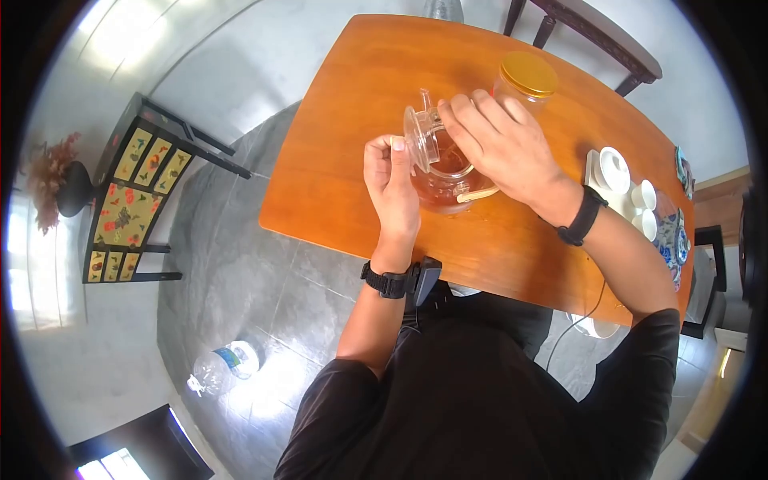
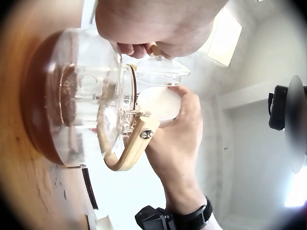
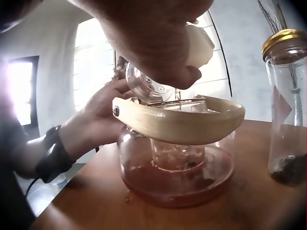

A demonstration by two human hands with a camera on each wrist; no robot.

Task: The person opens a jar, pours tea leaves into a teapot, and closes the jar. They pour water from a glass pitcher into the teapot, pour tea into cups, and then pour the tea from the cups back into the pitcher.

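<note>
A round glass teapot with reddish-brown tea and a glass infuser inside stands on the wooden table. Its pale wooden handle lies lowered to one side. My left hand pinches the clear glass lid and holds it tilted beside the pot's mouth. Over the mouth, my right hand grips a small white cup, tipped toward the opening; the head view hides this cup behind the fingers. In the right wrist view a thin amber streak shows below the right hand.
A glass jar with a gold lid stands beyond the right hand. White cups and a white dish sit at the table's right. Small wet spots mark the tabletop near the pot. A dark wooden chair is at the far side.
</note>
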